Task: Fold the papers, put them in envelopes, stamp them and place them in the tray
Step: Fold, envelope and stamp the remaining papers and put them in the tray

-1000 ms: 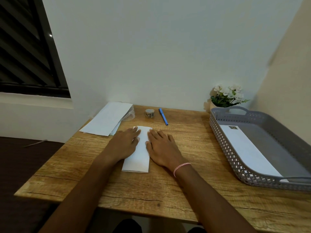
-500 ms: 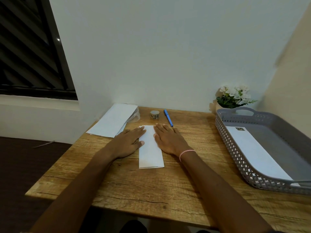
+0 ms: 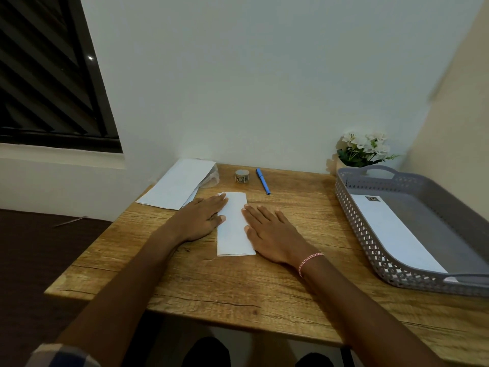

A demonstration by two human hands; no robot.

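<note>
Left hand and right hand palm-down, fingers straight, flat on the folded paper, nothing grasped.

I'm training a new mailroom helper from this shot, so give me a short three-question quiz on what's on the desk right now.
1. True or false: the left hand and the right hand both lie flat on the folded white paper sheet.
2. What lies in the grey perforated plastic tray? A) a pair of scissors B) a long white envelope C) a notebook
3. Which item sits between the stack of white envelopes and the blue plastic pen?
Key: 1 true; 2 B; 3 the small roll of stamps.
</note>
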